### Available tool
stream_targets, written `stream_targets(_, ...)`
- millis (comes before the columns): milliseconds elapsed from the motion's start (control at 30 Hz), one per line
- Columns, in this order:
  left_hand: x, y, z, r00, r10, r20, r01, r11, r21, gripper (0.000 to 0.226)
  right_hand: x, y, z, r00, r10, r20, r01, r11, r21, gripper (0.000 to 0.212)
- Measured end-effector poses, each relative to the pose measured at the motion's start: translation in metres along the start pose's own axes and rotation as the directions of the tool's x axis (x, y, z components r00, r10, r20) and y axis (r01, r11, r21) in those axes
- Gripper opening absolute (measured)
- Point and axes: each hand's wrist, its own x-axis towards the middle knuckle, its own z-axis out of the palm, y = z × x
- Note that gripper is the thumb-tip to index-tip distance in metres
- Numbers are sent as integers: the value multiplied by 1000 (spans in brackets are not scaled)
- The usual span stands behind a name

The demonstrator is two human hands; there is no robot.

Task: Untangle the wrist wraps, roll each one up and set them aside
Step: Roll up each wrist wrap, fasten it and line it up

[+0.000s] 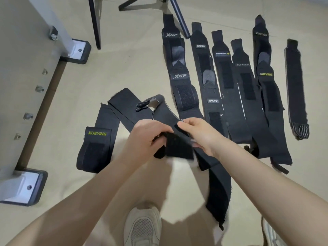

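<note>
A: Where are your hands right now?

B: Both are up in front of you, close together over the floor. Your left hand (150, 137) has its fingers curled round the folded end of a black wrist wrap (179, 148), and your right hand (198, 134) pinches the same wrap at its upper edge, just beside the left.

A: And the rest of that wrap?

B: A long tail of it hangs down below your right wrist, ending near your shoe (143, 226). It looks blurred, so you can't tell much about its edge.

A: What about the others?

B: A XUEYING wrap (99, 139) lies on the floor to your left, bent back on itself in loose folds and running up behind your left hand. Further off, to the right, a row of flat wraps (229, 82) lies side by side, some overlapping; you can read XTEP, BOKEERS and XUEYING on their labels. A striped-end wrap (296, 89) lies apart at the far right.

A: Anything else nearby?

B: A metal frame (74, 50) with bolted feet stands at your left, and tripod legs (177, 16) reach over the top of the row.
</note>
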Motion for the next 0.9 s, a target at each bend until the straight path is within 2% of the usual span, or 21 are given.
stream_targets(67,6,11,-1,977,-212,-9,210,974,-91,12,-4,2,-7,980,-177,-94,177,984,-6,15)
stream_targets(133,8,13,3,937,-349,-1,346,930,-125,10,-12,-2,-15,947,-317,-52,321,939,126,29)
stream_targets(200,10,12,8,915,-402,-26,395,909,-132,12,-19,-11,-18,926,-376,25,358,898,256,35)
stream_targets(233,11,13,10,911,-412,-31,405,905,-133,15,-21,-16,-16,919,-392,35,370,891,264,32)
stream_targets(300,14,17,15,895,-445,15,441,882,-167,12,-20,-23,-9,912,-408,-38,408,894,184,23)
stream_targets(400,18,23,17,835,-536,126,548,787,-284,6,-17,-23,-3,909,-387,-155,410,897,165,21)
stream_targets(500,19,26,15,799,-546,254,601,694,-398,11,-18,-22,-13,936,-292,-198,346,870,351,12)
stream_targets(600,20,26,18,777,-529,341,627,700,-342,18,-23,-24,-33,952,-226,-206,302,795,526,12)
stream_targets(700,25,28,26,762,-543,353,639,719,-274,11,-29,-25,-56,970,-136,-203,238,725,647,17)
stream_targets(800,33,43,36,779,-546,309,625,714,-314,8,-36,-28,-76,989,-22,-144,115,723,681,28)
stream_targets(900,46,72,39,840,-479,256,543,747,-383,15,-47,-30,-100,992,-68,-106,123,707,696,26)
